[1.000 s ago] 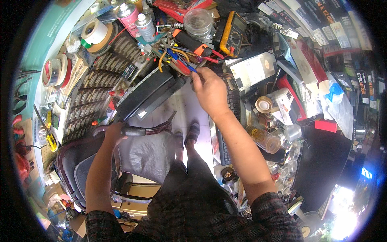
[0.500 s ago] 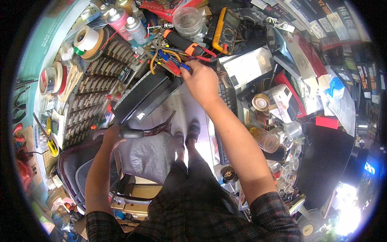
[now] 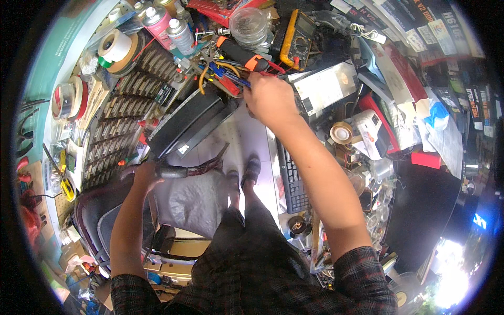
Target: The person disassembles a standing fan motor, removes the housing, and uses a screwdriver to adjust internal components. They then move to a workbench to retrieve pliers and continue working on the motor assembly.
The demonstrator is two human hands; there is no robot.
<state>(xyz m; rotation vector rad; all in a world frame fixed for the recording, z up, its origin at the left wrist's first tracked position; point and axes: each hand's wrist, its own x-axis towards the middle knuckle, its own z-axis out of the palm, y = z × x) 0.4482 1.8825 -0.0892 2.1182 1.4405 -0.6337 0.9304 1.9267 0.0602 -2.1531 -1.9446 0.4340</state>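
Note:
My left hand (image 3: 147,173) is closed round the armrest (image 3: 176,171) of a dark office chair (image 3: 113,226). A grey cushion-like cover (image 3: 189,205) lies on its seat. Over the bench edge, my right hand (image 3: 273,100) is curled, knuckles up. Its fingertips are at the end of a blue handle (image 3: 239,80) among several pliers and hand tools; what the fingers hold is hidden. An orange-and-black tool handle (image 3: 239,54) lies just beyond. A black box-shaped thing (image 3: 191,121) stands tilted between my hands.
A yellow multimeter (image 3: 298,39), spray cans (image 3: 181,35) and stacked clear round containers (image 3: 248,26) crowd the far bench. Small-parts racks (image 3: 126,105) fill the left. On the right are a keyboard (image 3: 294,184), a tape roll (image 3: 341,133) and a white device (image 3: 367,134).
My right hand has shifted slightly right and nearer, and its fingers are curled in more. The keyboard shows more beside my forearm. My left hand stays on the armrest.

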